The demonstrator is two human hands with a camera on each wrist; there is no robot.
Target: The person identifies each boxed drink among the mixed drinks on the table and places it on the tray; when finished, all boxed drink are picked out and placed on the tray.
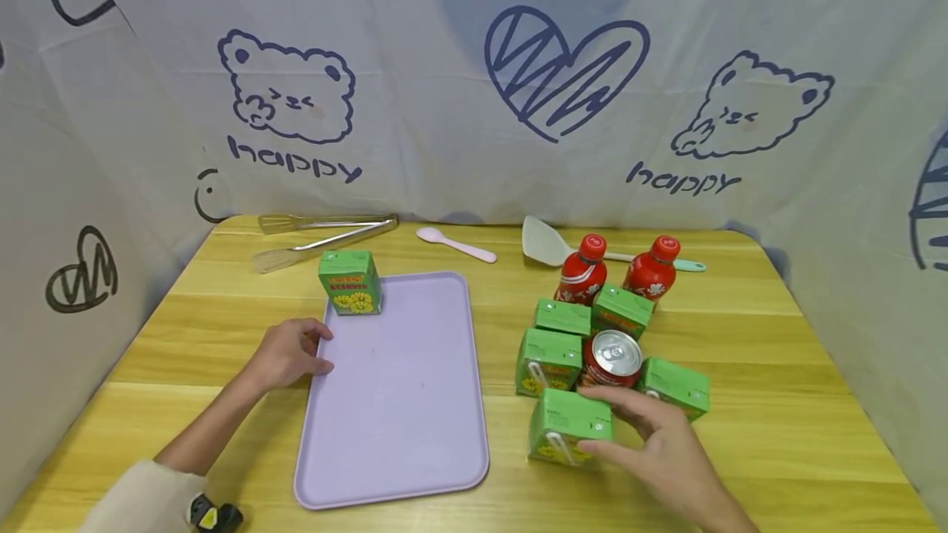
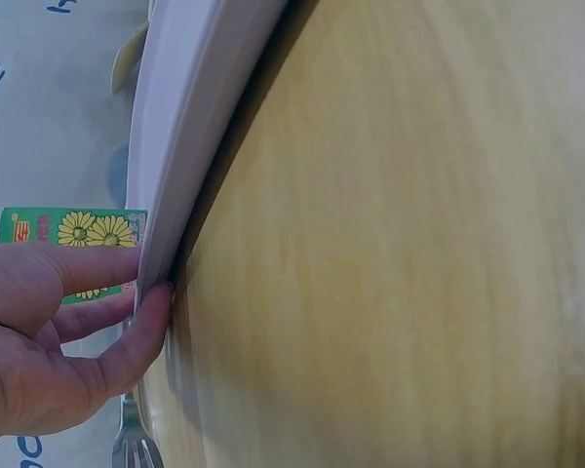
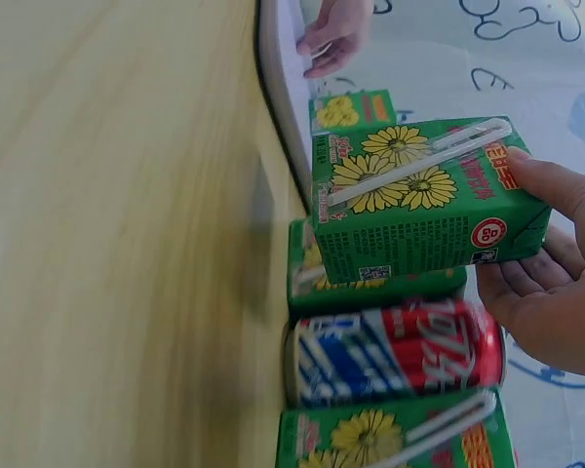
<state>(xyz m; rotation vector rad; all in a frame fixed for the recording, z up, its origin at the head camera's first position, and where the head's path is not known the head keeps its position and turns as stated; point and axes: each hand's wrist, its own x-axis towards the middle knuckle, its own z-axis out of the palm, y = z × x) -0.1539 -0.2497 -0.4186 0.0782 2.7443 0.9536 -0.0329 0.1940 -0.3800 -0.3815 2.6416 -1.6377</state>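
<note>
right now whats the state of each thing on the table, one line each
left hand: holding the tray's left rim
right hand: gripping the nearest green carton
nearest green carton: upright, held
purple tray: flat, one carton on its far left corner
carton on tray: upright
soda can: upright, tab unopened
two red bottles: upright, capped
metal tongs: lying flat
pink spoon: lying flat
white spatula: lying flat

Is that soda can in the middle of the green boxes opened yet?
Unopened. The soda can stands upright among the green boxes, and its silver top shows the pull tab lying flat with no hole.
</note>
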